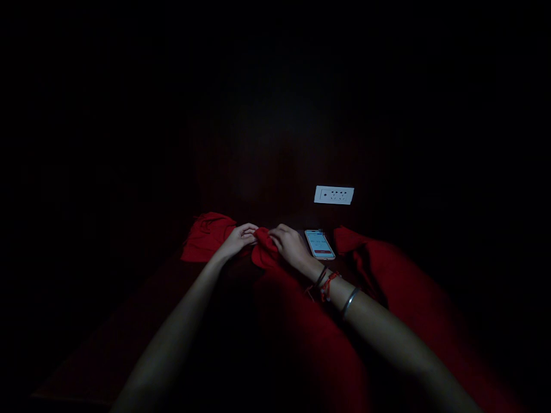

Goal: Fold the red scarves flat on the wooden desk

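Observation:
A long red cloth [310, 321] runs from the table's far side down toward me, its far end bunched up between my hands. My left hand [239, 238] has its fingers closed at the left edge of that bunched end. From the other side, my right hand [291, 245] pinches the same end, thumb and fingers bent over the fabric. Bracelets circle my right wrist. Behind my left hand lies a separate-looking heap of red cloth [209, 235]. The fingertips are small and dim, so anything tiny between them is hidden.
A lit phone [319, 245] lies just right of my right hand. Another stretch of red cloth [408, 287] spreads along the right side. A white wall socket [334, 195] is set in the dark wall behind. The dark table [107, 350] fades into shadow.

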Demonstrator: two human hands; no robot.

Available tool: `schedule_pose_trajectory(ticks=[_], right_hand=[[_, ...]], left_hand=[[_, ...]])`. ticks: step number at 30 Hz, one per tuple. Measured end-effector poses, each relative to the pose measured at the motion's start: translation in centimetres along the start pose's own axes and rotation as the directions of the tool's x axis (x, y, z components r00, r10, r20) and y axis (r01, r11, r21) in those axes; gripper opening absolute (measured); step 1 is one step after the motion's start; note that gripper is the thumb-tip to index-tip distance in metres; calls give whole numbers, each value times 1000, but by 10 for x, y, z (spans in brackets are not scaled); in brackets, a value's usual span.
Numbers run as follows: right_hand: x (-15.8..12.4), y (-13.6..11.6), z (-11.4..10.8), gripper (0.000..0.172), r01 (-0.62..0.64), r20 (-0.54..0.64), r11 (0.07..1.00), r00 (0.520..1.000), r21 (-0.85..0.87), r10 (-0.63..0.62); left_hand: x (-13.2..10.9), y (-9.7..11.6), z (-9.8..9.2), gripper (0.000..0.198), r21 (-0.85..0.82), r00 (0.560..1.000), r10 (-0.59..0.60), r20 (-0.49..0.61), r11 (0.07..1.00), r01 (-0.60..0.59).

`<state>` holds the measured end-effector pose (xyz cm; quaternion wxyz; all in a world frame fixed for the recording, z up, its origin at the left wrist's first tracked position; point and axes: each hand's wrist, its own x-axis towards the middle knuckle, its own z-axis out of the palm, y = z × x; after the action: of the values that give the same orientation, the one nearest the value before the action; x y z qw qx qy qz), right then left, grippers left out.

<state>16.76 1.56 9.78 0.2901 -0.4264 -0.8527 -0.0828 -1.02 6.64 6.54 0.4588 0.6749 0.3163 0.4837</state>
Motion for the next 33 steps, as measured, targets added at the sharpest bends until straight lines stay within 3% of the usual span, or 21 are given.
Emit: schedule_pose_trajectory(ticks=[8,13,18,23,28,33], right_hand=[[7,-5,-3,18,31,-4,992,999,-124,-31],[7,4,-3,20,180,81,983,980,32,-182],[7,8,-5,19,93,-15,982,996,163,-92],[7,8,-5,22,198,-1,944,979,264,-205],[7,4,-4,18,47,-62,952,998,303,-30],[8,20,-19,16,-29,-126,930,989,368,80]], left_hand=[[-1,4,2,30,-66,997,-54,58,996,58],[-2,3,2,27,-84,996,-83,28,993,86],[-2,4,3,24,-110,995,-82,55,990,88],[-3,8,6,25,-120,996,-80,29,989,83],[-4,10,6,24,-56,993,-98,62,993,102],[-3,9,-8,26,61,999,-43,15,997,42]])
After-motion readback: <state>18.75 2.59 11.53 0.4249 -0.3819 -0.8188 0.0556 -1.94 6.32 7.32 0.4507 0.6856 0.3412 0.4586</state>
